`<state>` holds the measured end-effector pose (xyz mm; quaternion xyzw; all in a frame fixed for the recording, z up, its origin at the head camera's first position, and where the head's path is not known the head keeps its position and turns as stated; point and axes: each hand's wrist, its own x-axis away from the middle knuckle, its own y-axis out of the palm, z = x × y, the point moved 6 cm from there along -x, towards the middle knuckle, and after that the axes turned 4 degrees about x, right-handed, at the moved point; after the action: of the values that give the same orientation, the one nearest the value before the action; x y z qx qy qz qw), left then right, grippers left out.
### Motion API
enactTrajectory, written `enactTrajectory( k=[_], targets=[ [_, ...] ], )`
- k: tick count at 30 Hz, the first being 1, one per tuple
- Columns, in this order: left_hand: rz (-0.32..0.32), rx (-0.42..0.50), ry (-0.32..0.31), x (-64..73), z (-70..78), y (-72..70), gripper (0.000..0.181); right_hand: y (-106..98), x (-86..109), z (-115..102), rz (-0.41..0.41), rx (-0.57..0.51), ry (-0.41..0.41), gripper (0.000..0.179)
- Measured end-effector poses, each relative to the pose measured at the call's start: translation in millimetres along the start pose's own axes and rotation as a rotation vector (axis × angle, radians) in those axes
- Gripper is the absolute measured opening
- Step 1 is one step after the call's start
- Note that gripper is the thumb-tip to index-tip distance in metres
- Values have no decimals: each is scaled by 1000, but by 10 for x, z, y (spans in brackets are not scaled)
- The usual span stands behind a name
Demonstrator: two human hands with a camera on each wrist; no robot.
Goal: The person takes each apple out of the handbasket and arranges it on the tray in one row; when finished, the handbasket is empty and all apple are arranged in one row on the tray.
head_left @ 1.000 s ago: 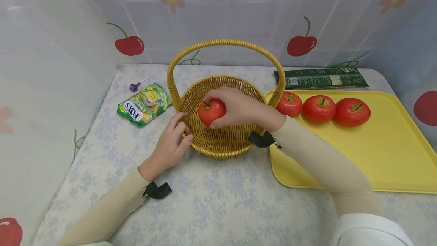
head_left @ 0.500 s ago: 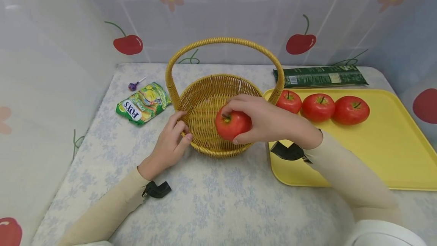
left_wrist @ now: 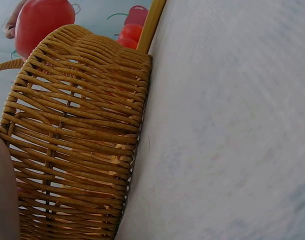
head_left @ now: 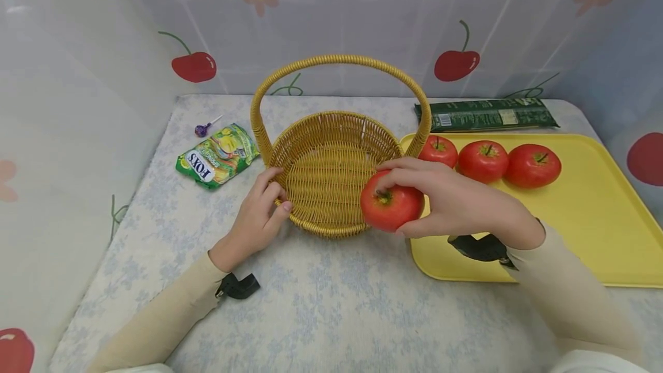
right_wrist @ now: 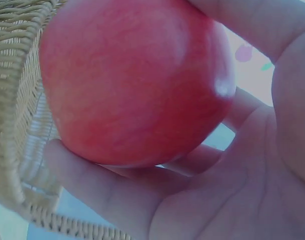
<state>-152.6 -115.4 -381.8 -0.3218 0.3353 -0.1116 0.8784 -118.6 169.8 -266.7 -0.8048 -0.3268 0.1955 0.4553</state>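
A red apple [head_left: 389,205] is in my right hand [head_left: 461,200], which grips it from the right, fingers over the top and thumb along the near side. It is held above the right front rim of a yellow wicker basket [head_left: 326,183]. The right wrist view shows the apple [right_wrist: 137,85] large, fingers curled beneath it, with the basket's wall [right_wrist: 12,75] beside it. My left hand [head_left: 256,220] holds the basket's left front rim, fingertips bent over the edge. Close up in the left wrist view is the woven outer side [left_wrist: 77,130].
A yellow tray [head_left: 585,229] at right bears three red apples [head_left: 483,163] along its back left. Behind it lies a long green packet [head_left: 487,115]. To the left of the basket are a Fox's candy bag [head_left: 217,157] and a purple lollipop [head_left: 203,130]. The basket's tall handle [head_left: 339,60] arches overhead.
My right hand has carried the apple from over the basket's middle rightward and toward me, to its right front rim. My left hand has stayed on the basket, which has not moved.
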Motion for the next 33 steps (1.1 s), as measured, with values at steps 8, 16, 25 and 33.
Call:
enactTrajectory(
  k=[8, 16, 25, 33],
  targets=[
    [10, -2, 11, -2, 0, -6, 64, -128, 377, 150, 102, 47, -9, 57],
    [14, 2, 6, 4, -4, 2, 63, -392, 849, 467, 254, 57, 108, 74],
    [8, -1, 10, -1, -2, 2, 64, -660, 1339, 1035, 408, -23, 478, 70],
    [9, 6, 19, -7, 5, -5, 63, -794, 1554, 1390, 551, -89, 520, 76]
  ],
)
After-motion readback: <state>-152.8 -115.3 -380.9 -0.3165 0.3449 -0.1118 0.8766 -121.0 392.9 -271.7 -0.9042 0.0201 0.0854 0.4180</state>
